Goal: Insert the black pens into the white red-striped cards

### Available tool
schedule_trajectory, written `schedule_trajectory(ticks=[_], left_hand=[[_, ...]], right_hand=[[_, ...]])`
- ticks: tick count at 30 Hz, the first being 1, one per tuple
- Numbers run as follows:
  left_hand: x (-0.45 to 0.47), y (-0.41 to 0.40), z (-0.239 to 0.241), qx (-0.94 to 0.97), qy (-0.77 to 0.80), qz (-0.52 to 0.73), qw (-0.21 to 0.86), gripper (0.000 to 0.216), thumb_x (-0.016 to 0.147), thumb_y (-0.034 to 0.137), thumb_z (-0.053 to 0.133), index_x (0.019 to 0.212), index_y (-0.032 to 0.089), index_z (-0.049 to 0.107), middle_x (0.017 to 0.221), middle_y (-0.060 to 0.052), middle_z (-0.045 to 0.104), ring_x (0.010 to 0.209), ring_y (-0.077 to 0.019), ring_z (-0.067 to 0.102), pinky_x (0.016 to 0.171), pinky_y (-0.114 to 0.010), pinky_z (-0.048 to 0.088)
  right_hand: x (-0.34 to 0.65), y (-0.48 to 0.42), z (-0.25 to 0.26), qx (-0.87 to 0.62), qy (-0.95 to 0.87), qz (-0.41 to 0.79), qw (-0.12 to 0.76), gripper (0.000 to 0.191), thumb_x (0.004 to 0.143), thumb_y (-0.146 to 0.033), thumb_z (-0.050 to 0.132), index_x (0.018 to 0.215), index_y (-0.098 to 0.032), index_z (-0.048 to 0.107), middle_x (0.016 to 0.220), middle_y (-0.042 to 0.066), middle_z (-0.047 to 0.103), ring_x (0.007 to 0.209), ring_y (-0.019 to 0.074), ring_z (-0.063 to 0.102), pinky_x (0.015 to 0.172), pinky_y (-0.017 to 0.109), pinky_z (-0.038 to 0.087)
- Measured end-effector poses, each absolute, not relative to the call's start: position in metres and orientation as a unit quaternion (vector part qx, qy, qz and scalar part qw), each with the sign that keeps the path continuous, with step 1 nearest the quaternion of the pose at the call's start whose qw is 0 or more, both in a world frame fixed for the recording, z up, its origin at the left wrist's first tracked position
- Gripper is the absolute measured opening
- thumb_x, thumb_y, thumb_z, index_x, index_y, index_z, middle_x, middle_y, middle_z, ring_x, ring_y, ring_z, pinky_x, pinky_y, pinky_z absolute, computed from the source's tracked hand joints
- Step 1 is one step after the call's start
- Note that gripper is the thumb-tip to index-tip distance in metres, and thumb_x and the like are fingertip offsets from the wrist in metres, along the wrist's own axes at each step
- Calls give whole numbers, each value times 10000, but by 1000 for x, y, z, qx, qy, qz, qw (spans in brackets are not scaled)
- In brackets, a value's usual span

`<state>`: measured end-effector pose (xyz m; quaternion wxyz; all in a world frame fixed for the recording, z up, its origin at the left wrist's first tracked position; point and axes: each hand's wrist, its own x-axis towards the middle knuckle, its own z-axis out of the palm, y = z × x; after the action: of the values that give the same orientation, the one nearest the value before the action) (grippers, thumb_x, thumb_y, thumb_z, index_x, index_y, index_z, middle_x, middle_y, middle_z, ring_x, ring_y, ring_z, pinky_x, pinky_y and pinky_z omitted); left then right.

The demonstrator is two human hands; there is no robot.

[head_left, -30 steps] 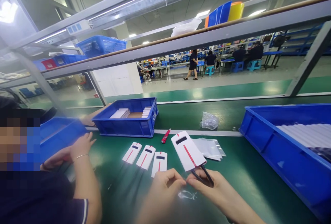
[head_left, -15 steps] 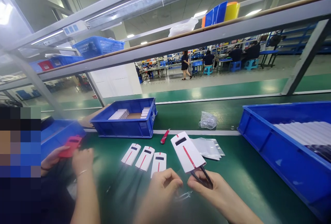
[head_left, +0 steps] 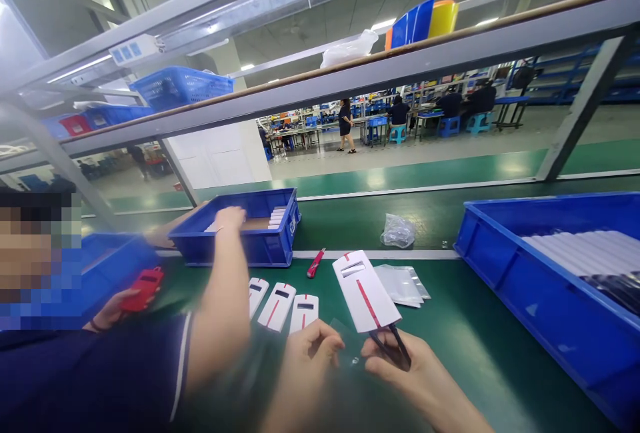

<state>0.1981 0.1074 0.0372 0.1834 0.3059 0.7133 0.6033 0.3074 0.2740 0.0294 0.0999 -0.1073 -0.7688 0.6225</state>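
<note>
1. The right hand was closed around the black cables coming from the lower end of a white device.
2. That white device was held up above the green tabletop, tilted, with its window and red stripe toward the camera.
3. The left hand, partly blurred, was just beside the right, its thumb and fingers pinched narrow on a clear film that showed faintly between the hands.
4. Past the left hand lay three white units in a row; the nearest was partly hidden by that hand.
5. Just behind the raised device lay some flat clear bags, with a red knife to its left and crumpled plastic farther back.
6. At the right stood a large blue bin containing rows of white pieces.
7. At the left, a co-worker had one arm over a blue crate and held a red device.
</note>
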Motion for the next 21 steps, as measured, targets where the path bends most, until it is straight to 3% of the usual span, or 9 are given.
schedule_trajectory(ticks=[2, 6, 10, 13, 17, 21], left_hand=[[197, 107, 34, 306, 711, 609, 172, 449, 892, 568, 593, 739, 150, 645, 605, -7, 550, 601, -139, 512, 598, -237, 363], [199, 107, 30, 304, 702, 618, 182, 453, 901, 587, 572, 785, 157, 654, 674, -30, 608, 640, -149, 543, 601, -235, 388], [203, 107, 35, 298, 695, 629, 183, 369, 868, 540, 650, 881, 172, 684, 810, -49, 665, 741, -167, 582, 655, -237, 430], [205, 109, 39, 282, 700, 635, 166, 398, 863, 546, 647, 767, 161, 672, 714, -39, 631, 664, -151, 552, 612, -236, 414], [205, 111, 40, 222, 697, 658, 177, 498, 839, 655, 603, 774, 163, 650, 647, -11, 563, 522, -111, 446, 497, -224, 333], [207, 113, 42, 244, 716, 635, 158, 468, 837, 605, 628, 715, 154, 646, 630, -15, 557, 605, -137, 503, 583, -232, 367]], right_hand=[[309, 276, 33, -110, -769, 623, 92, 261, 857, -459, 653, 867, -197, 657, 808, -4, 631, 769, 186, 555, 659, 263, 417], [311, 276, 38, -112, -775, 612, 105, 400, 881, -584, 585, 785, -195, 586, 755, -10, 559, 739, 181, 506, 657, 269, 405], [311, 271, 35, -117, -779, 604, 116, 394, 873, -578, 596, 775, -198, 559, 761, -4, 555, 736, 185, 505, 662, 275, 422], [311, 268, 32, -125, -780, 600, 128, 375, 859, -558, 620, 758, -202, 557, 734, -14, 538, 707, 174, 488, 642, 268, 425], [312, 270, 38, -133, -774, 604, 133, 413, 855, -596, 596, 759, -195, 618, 706, -9, 574, 681, 176, 514, 617, 261, 433], [310, 277, 48, -141, -768, 610, 138, 418, 810, -607, 641, 880, -203, 725, 810, 31, 694, 763, 217, 607, 655, 268, 480]])
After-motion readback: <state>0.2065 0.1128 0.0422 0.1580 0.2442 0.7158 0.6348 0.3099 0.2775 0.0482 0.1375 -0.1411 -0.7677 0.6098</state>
